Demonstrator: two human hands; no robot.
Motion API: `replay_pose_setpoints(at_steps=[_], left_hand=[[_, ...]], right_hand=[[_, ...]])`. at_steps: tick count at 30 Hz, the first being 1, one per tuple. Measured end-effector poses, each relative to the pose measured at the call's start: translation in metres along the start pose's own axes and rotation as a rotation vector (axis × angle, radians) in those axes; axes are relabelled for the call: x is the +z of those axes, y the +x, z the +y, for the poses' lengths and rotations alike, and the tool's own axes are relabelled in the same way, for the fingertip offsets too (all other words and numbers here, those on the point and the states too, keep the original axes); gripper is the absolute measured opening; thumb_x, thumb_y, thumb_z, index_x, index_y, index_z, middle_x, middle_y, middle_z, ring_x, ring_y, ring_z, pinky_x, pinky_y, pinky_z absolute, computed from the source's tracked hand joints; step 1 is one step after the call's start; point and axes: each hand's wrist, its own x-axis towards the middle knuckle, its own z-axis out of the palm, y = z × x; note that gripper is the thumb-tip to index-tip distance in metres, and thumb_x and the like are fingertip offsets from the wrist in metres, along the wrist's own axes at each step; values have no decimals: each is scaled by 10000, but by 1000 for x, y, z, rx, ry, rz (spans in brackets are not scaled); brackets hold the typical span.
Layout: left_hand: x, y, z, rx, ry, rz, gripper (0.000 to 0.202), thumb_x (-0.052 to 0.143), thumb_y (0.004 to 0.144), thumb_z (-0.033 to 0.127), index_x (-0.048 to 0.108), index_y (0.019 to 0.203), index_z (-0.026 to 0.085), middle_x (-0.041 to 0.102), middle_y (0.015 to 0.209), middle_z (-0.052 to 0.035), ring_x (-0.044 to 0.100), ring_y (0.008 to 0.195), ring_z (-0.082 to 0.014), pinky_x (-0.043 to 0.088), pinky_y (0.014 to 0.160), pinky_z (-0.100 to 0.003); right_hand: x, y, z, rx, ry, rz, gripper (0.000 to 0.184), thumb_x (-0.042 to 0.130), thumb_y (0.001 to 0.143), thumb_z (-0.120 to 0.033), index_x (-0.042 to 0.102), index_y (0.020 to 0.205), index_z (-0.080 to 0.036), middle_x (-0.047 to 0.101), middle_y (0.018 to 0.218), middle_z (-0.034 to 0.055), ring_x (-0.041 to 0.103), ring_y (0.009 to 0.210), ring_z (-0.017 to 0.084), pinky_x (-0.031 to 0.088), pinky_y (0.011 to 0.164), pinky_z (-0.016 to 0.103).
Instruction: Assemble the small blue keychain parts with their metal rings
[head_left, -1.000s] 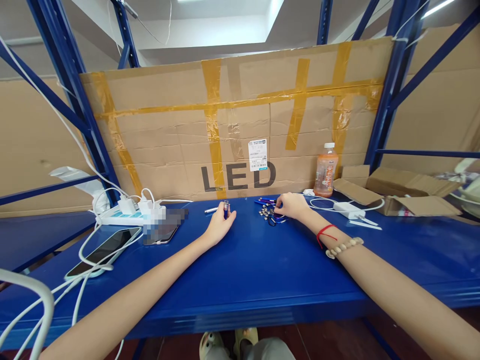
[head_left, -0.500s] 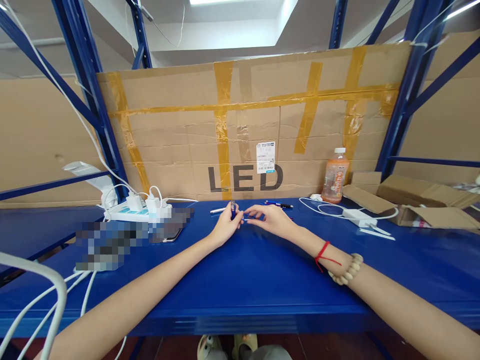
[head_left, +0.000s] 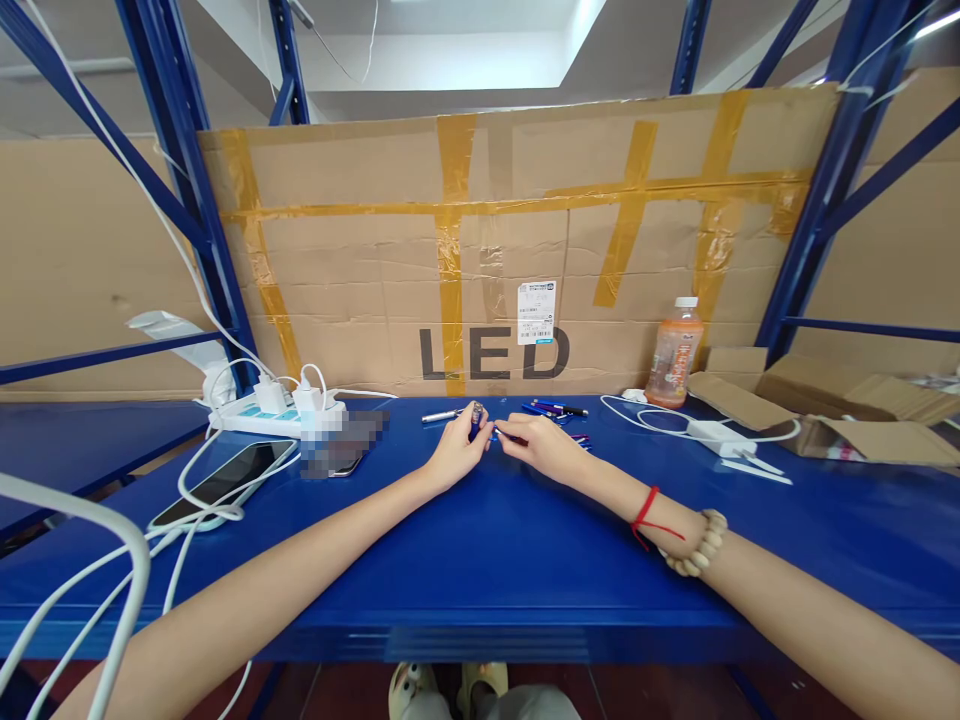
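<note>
My left hand point(head_left: 457, 450) is closed around a dark blue pen point(head_left: 475, 422), whose upper end sticks out near the thumb. Close beside it, my right hand point(head_left: 551, 447) pinches a thin dark piece point(head_left: 511, 437), mostly covered by the fingers. The fingertips of both hands nearly meet above the blue tabletop point(head_left: 480, 560). A silver pen point(head_left: 440, 416) lies just left of my left hand. Behind my right hand are several blue and black pens point(head_left: 559, 408), and some thin red and blue pieces point(head_left: 581, 440) show beyond its wrist side.
At left, a white power strip point(head_left: 259, 418) with chargers stands near a phone point(head_left: 225, 485) and looping white cables point(head_left: 139, 560). To the right are an orange drink bottle point(head_left: 673, 355), a white adapter point(head_left: 720, 437) and an open cardboard box point(head_left: 862, 420). A large cardboard panel point(head_left: 360, 270) forms the back.
My right fingers have closed from a looser, spread pose into a pinch on the thin dark piece. My left hand keeps hold of the pen. The view has shifted slightly.
</note>
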Motion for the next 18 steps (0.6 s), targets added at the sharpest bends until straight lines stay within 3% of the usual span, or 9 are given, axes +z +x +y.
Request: replay_pose_setpoints(at_steps=[9, 18], left_hand=[[-1, -4, 4, 7, 93, -126, 240, 209, 890, 381, 333, 791, 201, 424, 589, 44, 402, 524, -100, 331, 564, -231], [-1, -4, 6, 8, 269, -145, 220, 286, 868, 403, 389, 931, 219, 501, 644, 29, 507, 597, -140, 363, 592, -239]], right_hand=[[-4, 2, -4, 241, 209, 300, 327, 327, 876, -357, 592, 942, -176, 488, 712, 37, 485, 624, 132, 412, 610, 248], [-1, 3, -11, 250, 280, 297, 363, 332, 874, -399, 600, 973, -177, 513, 760, 49, 505, 639, 131, 449, 585, 243]])
